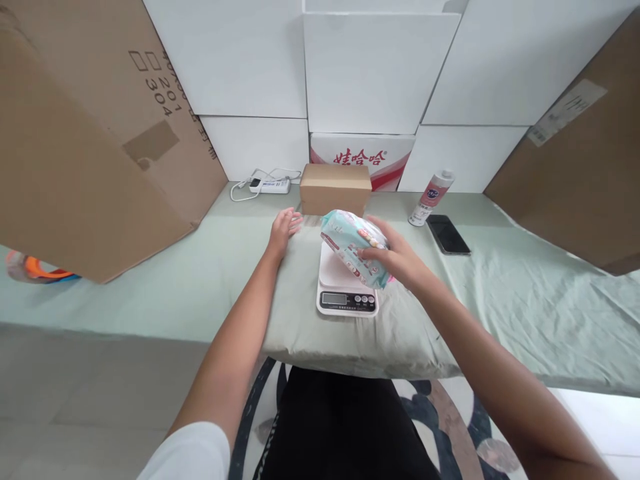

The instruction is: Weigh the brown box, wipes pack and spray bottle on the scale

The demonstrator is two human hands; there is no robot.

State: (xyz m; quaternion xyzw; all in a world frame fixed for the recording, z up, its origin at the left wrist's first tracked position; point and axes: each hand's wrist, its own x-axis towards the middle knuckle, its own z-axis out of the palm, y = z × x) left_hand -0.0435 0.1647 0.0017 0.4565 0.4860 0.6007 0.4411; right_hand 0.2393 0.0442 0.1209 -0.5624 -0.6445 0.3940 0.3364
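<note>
My right hand (395, 257) grips a light blue printed soft packet (353, 243) and holds it on or just above the platform of a white digital kitchen scale (345, 300). The scale sits on a pale green pillow (300, 333). My left hand (284, 229) rests flat on the pillow's far left part, fingers apart, holding nothing. A small brown cardboard box (336, 189) stands just behind both hands.
A white and pink bottle (431, 197) and a black phone (447, 234) lie at the right rear. A white power strip (270, 185) lies at the back left. Large cardboard boxes (90, 140) lean in on both sides. White boxes (375, 73) are stacked behind.
</note>
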